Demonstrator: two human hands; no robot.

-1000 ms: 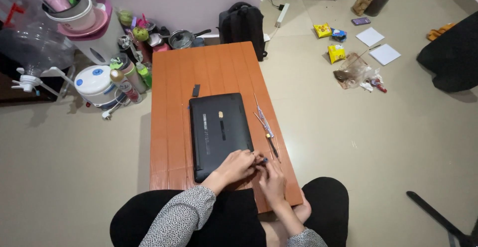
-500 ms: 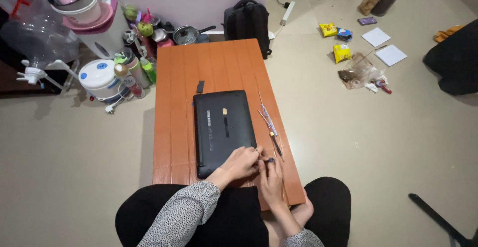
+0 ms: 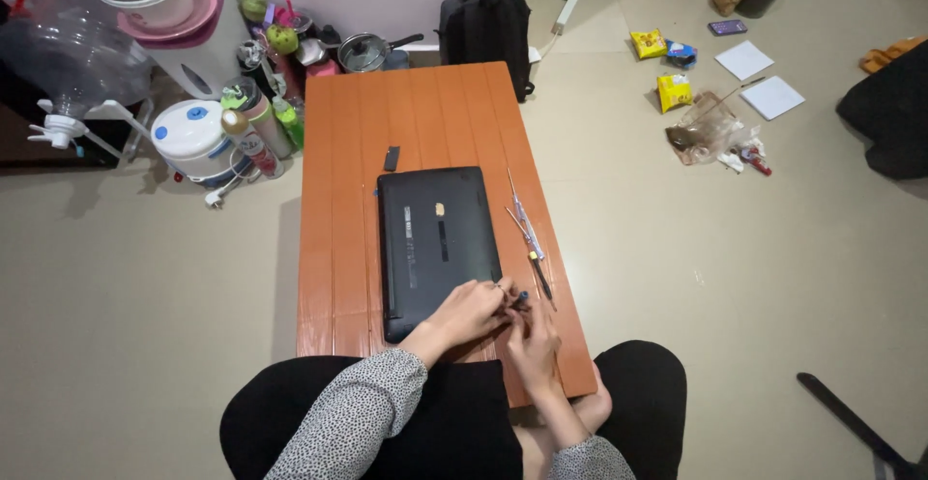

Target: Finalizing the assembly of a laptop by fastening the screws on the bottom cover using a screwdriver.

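Head view: left hand [image 3: 471,311] and right hand [image 3: 530,340] unmoved at laptop [image 3: 437,243] corner, fingers still pinching small screwdriver [image 3: 522,298].

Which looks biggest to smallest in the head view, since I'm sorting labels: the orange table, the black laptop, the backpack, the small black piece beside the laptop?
1. Orange table
2. Black laptop
3. Backpack, though it stands farther off, so its true size against the laptop is unsure
4. Small black piece

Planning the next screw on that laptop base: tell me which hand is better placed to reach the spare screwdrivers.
Probably the right hand: it lies nearest the screwdrivers along the laptop's right edge, while the left hand rests on the laptop corner.
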